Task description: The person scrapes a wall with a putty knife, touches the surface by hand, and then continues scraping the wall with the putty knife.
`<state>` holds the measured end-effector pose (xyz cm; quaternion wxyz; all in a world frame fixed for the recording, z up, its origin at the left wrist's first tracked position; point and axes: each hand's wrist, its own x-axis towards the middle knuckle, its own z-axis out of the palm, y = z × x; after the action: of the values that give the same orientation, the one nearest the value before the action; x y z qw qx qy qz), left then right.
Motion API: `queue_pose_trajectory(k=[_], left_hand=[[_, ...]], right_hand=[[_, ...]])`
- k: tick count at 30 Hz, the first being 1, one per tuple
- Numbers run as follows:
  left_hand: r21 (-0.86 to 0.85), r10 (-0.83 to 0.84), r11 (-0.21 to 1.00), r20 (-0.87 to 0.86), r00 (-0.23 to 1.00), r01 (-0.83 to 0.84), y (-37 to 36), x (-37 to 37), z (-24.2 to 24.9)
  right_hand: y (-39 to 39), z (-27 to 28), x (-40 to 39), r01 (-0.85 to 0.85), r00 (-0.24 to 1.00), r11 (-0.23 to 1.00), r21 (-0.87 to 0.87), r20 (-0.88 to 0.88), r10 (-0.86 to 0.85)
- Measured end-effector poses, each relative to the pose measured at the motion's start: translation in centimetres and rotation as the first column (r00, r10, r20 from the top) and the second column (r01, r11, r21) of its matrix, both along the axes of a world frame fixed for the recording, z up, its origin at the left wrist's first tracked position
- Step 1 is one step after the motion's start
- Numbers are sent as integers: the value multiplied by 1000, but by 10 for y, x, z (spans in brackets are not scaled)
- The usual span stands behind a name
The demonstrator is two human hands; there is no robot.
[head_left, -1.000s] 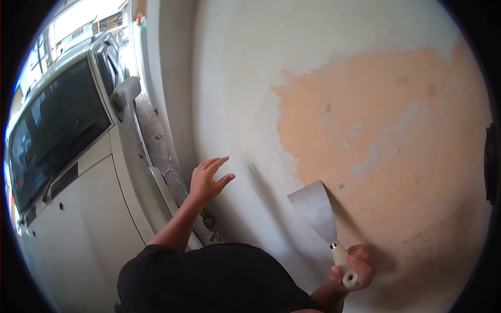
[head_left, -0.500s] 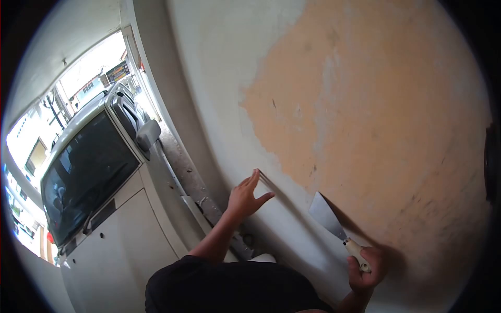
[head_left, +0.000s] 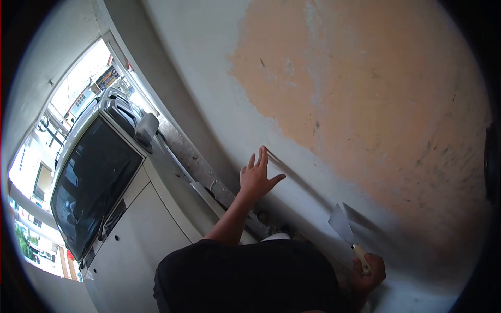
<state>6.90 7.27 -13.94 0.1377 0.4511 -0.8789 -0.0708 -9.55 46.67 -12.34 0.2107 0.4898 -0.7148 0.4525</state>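
My right hand (head_left: pixel 369 272) grips a putty knife (head_left: pixel 342 225) by its pale handle, the wide metal blade pointing up and to the left. The blade's shadow falls on the wall to its right, apart from the blade. My left hand (head_left: pixel 257 176) is open, fingers spread, with its fingertips at the wall left of the knife. In front of me the wall (head_left: pixel 203 57) is whitish, with a large peach-orange patch (head_left: pixel 376 99) that has a ragged edge. Dark scuffs and small pale marks show on the patch.
A light-coloured vehicle (head_left: pixel 141 219) with a dark windshield (head_left: pixel 96 177) stands close on the left, its side mirror (head_left: pixel 147 129) toward the wall. A narrow strip of floor (head_left: pixel 180 148) with bits of debris runs between vehicle and wall. Beyond is a bright opening.
The putty knife has come away from the patch's lower edge, its shadow now separate. My left hand has shifted up and right in view, fingers more spread. The whole view has tilted.
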Motion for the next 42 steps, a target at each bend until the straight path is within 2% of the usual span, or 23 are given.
queue_pose_trajectory(k=[2, 3, 8, 10, 14, 19, 23, 26, 28, 30, 31, 33, 35, 36, 40, 42], left_hand=[[64, 46, 997, 62, 997, -50, 3, 1, 12], [122, 37, 992, 22, 999, -40, -3, 2, 9], [146, 26, 989, 71, 997, -36, -10, 4, 11], [149, 13, 989, 18, 1000, -16, -12, 5, 6], [166, 4, 986, 32, 999, -9, -18, 6, 4], [105, -25, 994, -28, 999, 28, -23, 9, -6], [118, -38, 992, -23, 999, 41, -27, 13, 3], [197, -112, 970, -148, 983, 141, -28, 21, 6], [197, -46, 978, -110, 993, 68, -23, 23, 28], [14, -96, 994, -330, 939, 107, -28, 29, 36], [-142, -125, 988, -446, 886, 67, -33, 27, 39], [-333, -160, 943, -407, 899, 17, -44, 27, 59], [-412, -124, 910, -379, 917, -48, -43, 20, 101], [-450, -121, 890, -389, 913, -74, -47, 14, 116], [-381, -33, 914, -410, 912, -138, -46, -16, 137], [-343, 114, 910, -334, 936, -234, -29, -24, 132]], right_hand=[[2, -1, 3, -12, 1000, 1000, 13, 23, 12], [3, -1, 3, -13, 1000, 1000, 21, 20, 12], [3, -5, 3, -11, 1000, 1000, -29, -16, 11], [3, -6, 5, -9, 1000, 999, -47, -18, 9], [5, -14, 8, 11, 1000, 996, -89, 14, -9], [14, -28, 17, 63, 996, 994, -91, 73, -56], [17, -47, 14, 89, 992, 991, -104, 95, -79], [19, -51, 14, 79, 987, 995, -60, 145, -70], [18, -48, 12, 72, 987, 996, -46, 147, -64], [17, -46, 10, 61, 989, 998, -30, 139, -56], [15, -44, 9, 55, 990, 998, -24, 134, -51], [13, -38, 7, 43, 985, 999, -22, 166, -39], [16, -41, 3, 58, 983, 998, -36, 177, -51], [16, -44, 0, 73, 979, 996, -54, 195, -62], [20, -46, -4, 52, 982, 998, -38, 184, -44], [23, -48, -3, 14, 990, 1000, -15, 144, -11]])
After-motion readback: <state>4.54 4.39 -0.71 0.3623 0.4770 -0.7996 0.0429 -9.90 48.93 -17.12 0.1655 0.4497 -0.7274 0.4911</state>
